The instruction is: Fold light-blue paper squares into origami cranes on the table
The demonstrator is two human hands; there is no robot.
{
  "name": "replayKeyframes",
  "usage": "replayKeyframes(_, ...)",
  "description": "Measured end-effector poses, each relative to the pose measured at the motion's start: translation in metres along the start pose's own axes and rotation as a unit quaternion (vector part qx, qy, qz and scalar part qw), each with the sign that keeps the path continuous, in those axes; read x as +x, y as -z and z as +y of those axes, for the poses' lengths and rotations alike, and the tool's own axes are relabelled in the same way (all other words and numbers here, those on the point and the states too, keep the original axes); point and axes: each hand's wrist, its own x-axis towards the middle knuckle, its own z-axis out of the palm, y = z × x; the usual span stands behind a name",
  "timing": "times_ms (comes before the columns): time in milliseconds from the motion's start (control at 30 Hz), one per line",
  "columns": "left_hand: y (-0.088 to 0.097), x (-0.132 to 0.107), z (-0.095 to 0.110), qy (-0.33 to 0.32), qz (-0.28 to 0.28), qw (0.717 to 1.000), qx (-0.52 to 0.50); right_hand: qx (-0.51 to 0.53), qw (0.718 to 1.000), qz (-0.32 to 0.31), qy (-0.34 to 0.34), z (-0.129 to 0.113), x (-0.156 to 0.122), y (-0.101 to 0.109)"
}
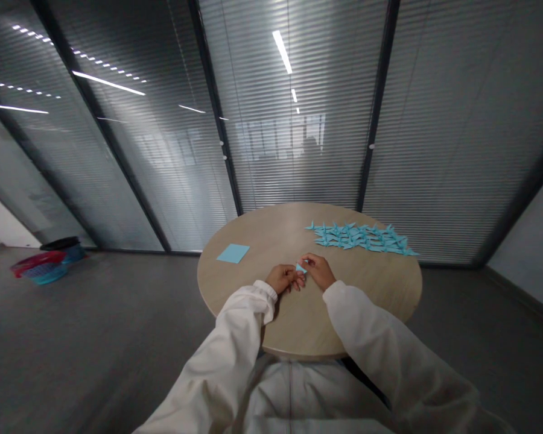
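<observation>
My left hand [284, 278] and my right hand [318, 270] meet over the middle of a round wooden table [380, 295]. Both pinch a small folded piece of light blue paper [301, 267] between their fingertips, held just above the tabletop. Both arms wear white sleeves. A flat square stack of light blue paper [233, 253] lies to the left of my hands. Several folded blue paper cranes [362, 236] are laid out in rows on the far right part of the table.
Glass walls with closed blinds and dark frames stand behind the table. Grey carpet surrounds it. Coloured plastic basins [45, 265] sit on the floor at the far left.
</observation>
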Motion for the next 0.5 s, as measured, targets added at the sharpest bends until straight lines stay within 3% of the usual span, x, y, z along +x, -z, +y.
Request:
replayKeyframes(167, 0.0022, 0.0027, -0.0042, -0.014, 0.060, 0.998, -0.003, 0.113, 0.992, -0.014, -0.044, 0.0059, 0.0046, -0.0007)
replayKeyframes(500, 0.0023, -0.0016, -0.0006, -0.037, 0.092, 0.995, 0.028, 0.152, 0.985, -0.008, -0.076, 0.0009, 0.0036, -0.0001)
